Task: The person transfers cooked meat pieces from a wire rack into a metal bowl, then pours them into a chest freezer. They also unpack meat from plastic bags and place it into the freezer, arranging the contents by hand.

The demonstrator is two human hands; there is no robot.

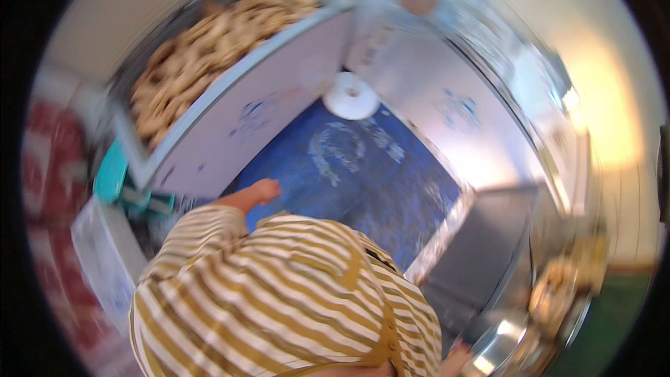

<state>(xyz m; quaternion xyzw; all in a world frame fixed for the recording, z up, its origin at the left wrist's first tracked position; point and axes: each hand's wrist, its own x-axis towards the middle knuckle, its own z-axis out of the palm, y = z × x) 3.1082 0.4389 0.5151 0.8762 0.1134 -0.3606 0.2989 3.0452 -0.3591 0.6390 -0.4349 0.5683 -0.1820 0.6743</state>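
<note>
My left hand [264, 191] hangs over a blue floor [335, 193] with whitish smears, its fingers looking curled and nothing visible in them. At the bottom right, part of my right hand [458, 357] shows beside a shiny steel bowl [497, 343]. Blur and the frame's edge hide its grip, and I cannot tell whether it holds the bowl or only touches it. My striped shirt [282, 293] covers much of the lower middle.
A pale-rimmed case [251, 60] at upper left holds heaped tan, elongated pieces [230, 47]. A white disc [350, 95] lies in the far floor corner. Metal panels [460, 110] and a grey metal surface [476, 241] line the right. A teal plastic object [111, 173] stands at left.
</note>
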